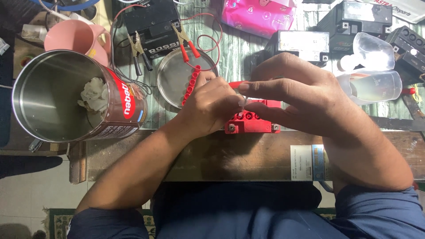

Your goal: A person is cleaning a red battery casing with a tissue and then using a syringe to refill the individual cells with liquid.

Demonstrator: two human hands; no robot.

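Nearest my view, blue-trousered knees [234, 212] sit under the worn wooden bench edge [230, 155]. Both hands meet over a small red battery [252, 121], standing at that edge. The left hand [210, 106] is curled, fingertips pinched on a thin red strip [237, 84]; the right hand [301, 95] lies half-closed across the battery top, touching the same strip (exact grip hidden). Left of them: a shiny metal tin [57, 97], red label, white wad inside. Behind: a round steel dish [175, 77], a red cap strip [191, 84] lying in it.
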